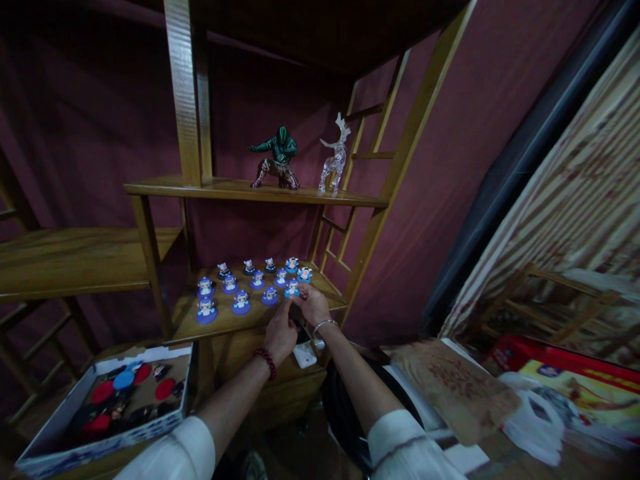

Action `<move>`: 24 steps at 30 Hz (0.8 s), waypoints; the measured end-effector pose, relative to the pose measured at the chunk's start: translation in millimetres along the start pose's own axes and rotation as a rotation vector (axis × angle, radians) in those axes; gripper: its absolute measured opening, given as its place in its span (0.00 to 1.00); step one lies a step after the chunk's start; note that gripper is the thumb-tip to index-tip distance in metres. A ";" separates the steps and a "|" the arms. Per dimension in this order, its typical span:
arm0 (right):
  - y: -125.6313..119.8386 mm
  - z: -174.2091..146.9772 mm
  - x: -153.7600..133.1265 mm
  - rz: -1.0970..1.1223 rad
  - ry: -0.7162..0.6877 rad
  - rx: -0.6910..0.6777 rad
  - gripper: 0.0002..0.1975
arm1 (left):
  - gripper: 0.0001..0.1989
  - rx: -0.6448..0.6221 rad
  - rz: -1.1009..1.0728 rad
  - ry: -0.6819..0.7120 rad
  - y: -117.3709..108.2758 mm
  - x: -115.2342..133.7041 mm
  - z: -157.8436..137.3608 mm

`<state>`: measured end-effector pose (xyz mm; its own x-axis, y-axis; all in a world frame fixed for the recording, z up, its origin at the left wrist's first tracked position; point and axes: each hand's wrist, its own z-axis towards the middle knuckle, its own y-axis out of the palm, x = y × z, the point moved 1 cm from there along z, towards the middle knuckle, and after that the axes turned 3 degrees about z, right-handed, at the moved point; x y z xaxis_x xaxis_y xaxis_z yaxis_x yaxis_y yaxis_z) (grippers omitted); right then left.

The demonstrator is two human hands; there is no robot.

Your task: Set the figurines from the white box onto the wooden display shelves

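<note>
On the lower shelf (186, 317), my right hand (314, 307) has its fingers bent in around a small purple-and-white figurine (292, 288) at the right end of the front row. My left hand (281, 333) meets it from below, thumb and fingers drawn together at the figurine's base; part of the grip is hidden. Several similar purple figurines (241, 302) on round bases stand upright in rows to the left. Behind them are small dark-based figurines (249, 267), and two light-blue-based ones (305, 274) stand just beyond my right hand.
Above, a green armoured figure (281, 150) and a clear deer (336, 157) stand on the upper shelf (220, 189). An open box (107, 440) with red and blue discs and dark figures sits lower left. A white object (305, 356) lies below my hands. Cardboard (455, 387) and bags (535, 420) lie right.
</note>
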<state>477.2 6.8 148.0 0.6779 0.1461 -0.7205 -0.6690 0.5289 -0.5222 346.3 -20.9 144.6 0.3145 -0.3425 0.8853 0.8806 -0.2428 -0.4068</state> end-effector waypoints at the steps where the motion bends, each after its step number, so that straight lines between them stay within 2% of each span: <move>1: 0.1 0.0 -0.1 -0.005 0.003 0.000 0.12 | 0.27 0.000 -0.003 -0.001 0.2 -0.3 0.1; 13: -1.1 -3.4 -3.5 -0.032 -0.031 0.033 0.17 | 0.27 -0.009 0.015 0.029 3.4 -4.0 2.7; 18: -2.0 -4.0 -7.7 -0.141 -0.023 0.022 0.18 | 0.28 -0.016 0.026 0.056 3.6 -4.9 3.2; 24: -5.3 -2.6 -10.7 -0.267 -0.021 -0.025 0.14 | 0.28 -0.015 0.074 0.074 0.6 2.0 1.2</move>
<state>472.7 0.2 157.3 0.8376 0.0216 -0.5459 -0.4725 0.5302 -0.7040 347.8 -20.6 146.4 0.3508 -0.4260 0.8339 0.8506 -0.2274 -0.4740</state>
